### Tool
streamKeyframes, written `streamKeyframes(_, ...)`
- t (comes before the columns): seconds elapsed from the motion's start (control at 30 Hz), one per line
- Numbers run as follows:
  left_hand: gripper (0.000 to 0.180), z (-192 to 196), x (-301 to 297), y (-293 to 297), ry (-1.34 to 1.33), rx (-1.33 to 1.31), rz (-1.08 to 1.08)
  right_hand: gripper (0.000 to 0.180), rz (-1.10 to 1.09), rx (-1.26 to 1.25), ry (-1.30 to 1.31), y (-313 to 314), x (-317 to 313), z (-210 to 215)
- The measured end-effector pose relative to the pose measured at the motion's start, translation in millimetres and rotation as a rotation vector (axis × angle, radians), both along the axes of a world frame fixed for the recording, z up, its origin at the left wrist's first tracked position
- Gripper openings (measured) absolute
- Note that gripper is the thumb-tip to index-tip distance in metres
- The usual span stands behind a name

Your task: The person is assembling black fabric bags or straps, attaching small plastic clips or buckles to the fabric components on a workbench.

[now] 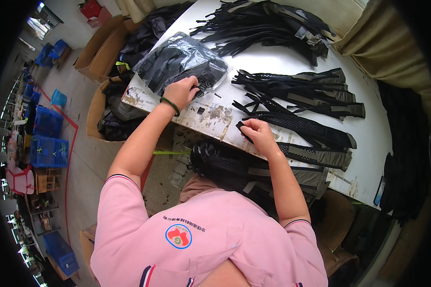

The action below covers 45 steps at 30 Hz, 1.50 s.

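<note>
My left hand (181, 93), a dark bangle at its wrist, is at the near edge of a clear plastic bag (177, 52). Its fingers are pinched round a small black piece that looks like a plastic buckle. Similar black buckles (207, 82) lie beside it in the bag's opening. At the table's front edge, my right hand (257, 134) grips the narrow end of a black padded shoulder strap (301, 155). That strap has a mesh face and a grey part at its wide end. Several more such straps (301, 91) lie fanned out beyond.
A larger pile of black straps (273, 24) covers the far side of the white worn table (366, 167). More straps (225, 165) hang below its front edge. Cardboard boxes (98, 105) of black goods stand at the left. Blue crates (48, 150) line the floor farther off.
</note>
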State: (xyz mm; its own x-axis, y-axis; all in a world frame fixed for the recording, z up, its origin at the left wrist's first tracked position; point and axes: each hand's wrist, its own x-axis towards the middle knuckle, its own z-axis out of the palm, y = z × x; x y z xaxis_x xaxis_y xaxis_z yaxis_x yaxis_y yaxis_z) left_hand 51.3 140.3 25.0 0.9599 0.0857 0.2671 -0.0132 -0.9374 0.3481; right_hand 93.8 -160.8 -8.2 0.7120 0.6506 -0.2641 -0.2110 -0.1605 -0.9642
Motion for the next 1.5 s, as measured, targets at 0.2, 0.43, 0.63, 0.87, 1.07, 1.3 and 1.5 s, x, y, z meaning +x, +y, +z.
streamKeyframes(0.2, 0.021, 26.7, -28.3, -81.5, 0.405, -1.448, -0.274, 0.013, -0.025, 0.044, 0.034, -10.2, -6.8, 40.5)
streamKeyframes(0.43, 0.022, -1.2, -45.2, -114.7, 0.542, -1.874, -0.381, 0.015, 0.241, 0.062, 0.034, -27.3, -5.7, 49.1)
streamKeyframes(0.63, 0.024, 2.2, -44.1, -120.2, 0.640, -1.857, -0.385, 0.018, 0.290, 0.036, -0.325, -30.1, -12.2, 56.2)
streamKeyframes(0.87, 0.028, -11.0, -47.9, -125.8, 0.637, -2.036, -0.419, 0.014, 0.189, -0.031, -0.574, -24.9, -20.5, 67.3)
streamKeyframes(1.07, 0.026, -14.9, -51.4, -135.9, 0.542, -2.150, -0.382, 0.013, 0.082, 0.013, -0.566, -23.4, -26.9, 61.4)
streamKeyframes(1.3, 0.028, -12.8, -51.2, -144.7, 0.483, -2.161, -0.341, 0.009, 0.015, 0.076, -0.375, -24.1, -32.3, 57.4)
streamKeyframes(1.5, 0.029, -6.2, -47.5, -142.0, 0.391, -1.927, -0.305, 0.011, -0.118, 0.120, -0.141, -23.0, -38.1, 64.2)
